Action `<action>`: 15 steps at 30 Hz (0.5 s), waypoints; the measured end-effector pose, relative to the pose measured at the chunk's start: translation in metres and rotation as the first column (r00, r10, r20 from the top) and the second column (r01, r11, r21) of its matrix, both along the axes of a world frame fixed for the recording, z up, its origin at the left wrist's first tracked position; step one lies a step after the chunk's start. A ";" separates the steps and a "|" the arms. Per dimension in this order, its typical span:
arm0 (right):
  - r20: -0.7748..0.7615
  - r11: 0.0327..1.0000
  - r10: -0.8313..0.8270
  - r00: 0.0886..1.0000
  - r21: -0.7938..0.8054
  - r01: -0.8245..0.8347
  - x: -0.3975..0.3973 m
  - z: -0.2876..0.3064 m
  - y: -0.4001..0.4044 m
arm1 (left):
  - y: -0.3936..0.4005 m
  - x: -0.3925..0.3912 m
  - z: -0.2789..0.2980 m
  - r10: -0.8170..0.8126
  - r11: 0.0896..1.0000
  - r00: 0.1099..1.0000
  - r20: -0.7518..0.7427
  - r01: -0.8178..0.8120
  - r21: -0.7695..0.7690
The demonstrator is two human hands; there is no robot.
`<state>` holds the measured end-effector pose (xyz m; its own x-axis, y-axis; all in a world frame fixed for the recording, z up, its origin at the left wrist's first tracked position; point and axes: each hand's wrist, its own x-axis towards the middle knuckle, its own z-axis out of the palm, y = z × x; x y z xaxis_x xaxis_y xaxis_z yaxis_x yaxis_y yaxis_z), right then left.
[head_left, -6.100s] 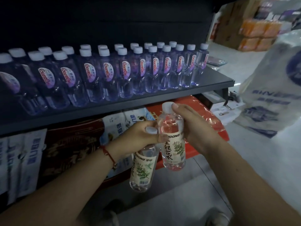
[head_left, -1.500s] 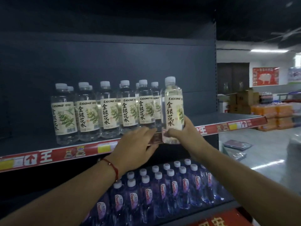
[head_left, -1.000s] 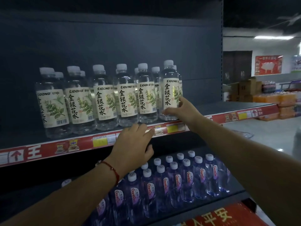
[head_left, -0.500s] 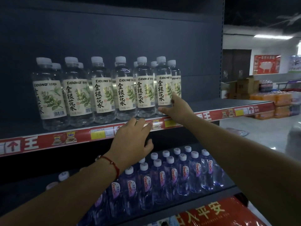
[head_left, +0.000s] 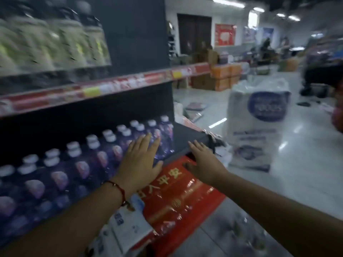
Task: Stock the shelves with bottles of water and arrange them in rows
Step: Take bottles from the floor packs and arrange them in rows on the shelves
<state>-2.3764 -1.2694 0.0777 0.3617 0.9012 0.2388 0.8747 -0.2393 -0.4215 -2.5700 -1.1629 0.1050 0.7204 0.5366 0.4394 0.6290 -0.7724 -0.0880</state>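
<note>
Hands (head_left: 167,162) apparently empty, near shelf edge (head_left: 193,145)

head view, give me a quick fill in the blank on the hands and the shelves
1. Both hands, left hand and right hand, hold ____.
2. The left wrist wears a ____ string bracelet.
3. The purple-label bottles have ____ caps.
4. The cream-label bottles stand on the ____ shelf.

Missing words: nothing; red; white; upper
</note>
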 end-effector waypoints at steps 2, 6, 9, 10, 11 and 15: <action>-0.055 0.988 -0.125 0.991 -0.102 0.119 0.028 -0.062 -0.040 | -0.021 0.041 -0.046 -0.072 0.995 0.995 -0.073 0.067 -0.076; -0.135 0.895 -0.362 0.922 -0.328 0.303 0.069 -0.173 -0.118 | -0.062 0.119 -0.148 -0.207 0.970 0.945 -0.252 0.165 -0.176; -0.175 0.819 -0.487 0.856 -0.431 0.378 0.091 -0.237 -0.157 | -0.099 0.169 -0.209 -0.339 0.923 0.881 -0.329 0.243 -0.299; -0.204 0.799 -0.524 0.827 -0.454 0.394 0.098 -0.256 -0.163 | -0.107 0.183 -0.228 -0.367 0.906 0.857 -0.363 0.242 -0.346; -0.219 0.775 -0.561 0.798 -0.479 0.413 0.105 -0.277 -0.169 | -0.115 0.200 -0.251 -0.405 0.881 0.841 -0.358 0.255 -0.398; -0.207 0.737 -0.622 0.756 -0.480 0.475 0.129 -0.337 -0.168 | -0.125 0.255 -0.316 -0.489 0.840 0.801 -0.345 0.326 -0.435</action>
